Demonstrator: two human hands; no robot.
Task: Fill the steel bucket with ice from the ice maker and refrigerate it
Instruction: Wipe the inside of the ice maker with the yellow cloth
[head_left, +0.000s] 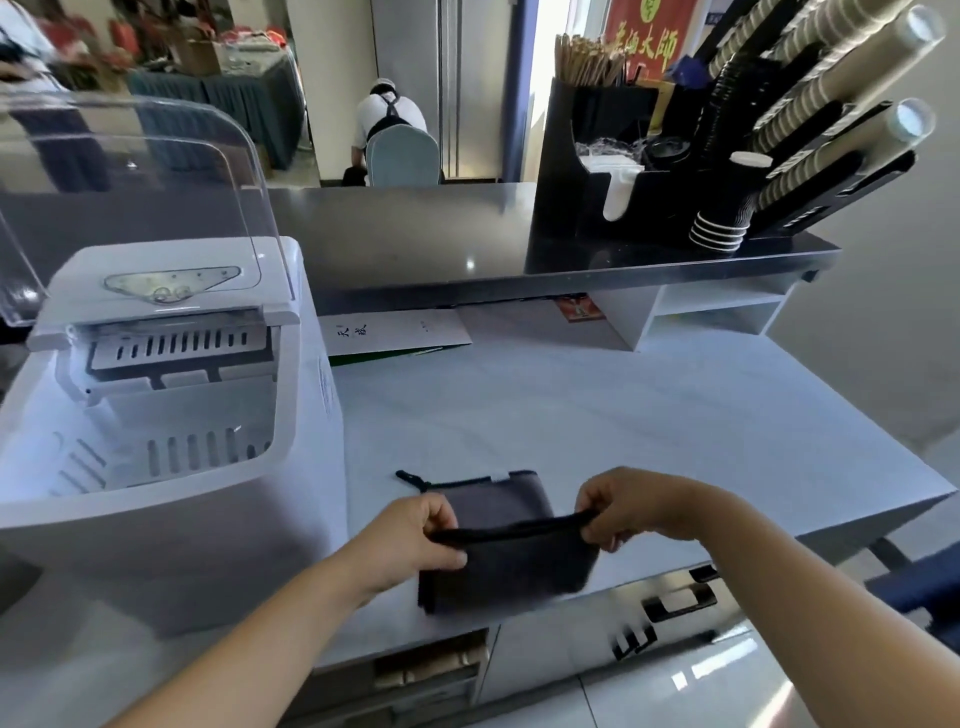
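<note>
Two bare hands are working at the near edge of a pale tabletop (597, 405), each pinching one end of the folded top edge of a dark grey cloth (511, 556). The left hand (415, 535) is gripping the cloth's left end, thumb and fingers clamped together on the fabric; the right hand (621, 506) is doing the same at the right end, its grip closed on the fold. The cloth is lying partly flat on the tabletop, with a lighter grey panel and a small black loop showing at its far side.

Just to the left, a white ice maker (171, 415) is standing on the same tabletop with its clear lid (150, 171) raised. Its slotted basket is showing, but whether ice is lying inside cannot be told.

Farther back, a raised dark counter shelf (405, 234) is carrying a black organiser (623, 171) holding stirrers, lids and stacked paper cups (719, 228). Beyond that, a person in an apron is bending down near a tall steel door.

The steel bucket is not appearing anywhere in view, so the ice-filling seems not yet begun; this looks like a side step, folding or laying out the cloth. The next move is likely calling for setting the cloth down, freeing both hands, and fetching the bucket to the open ice maker.
</note>
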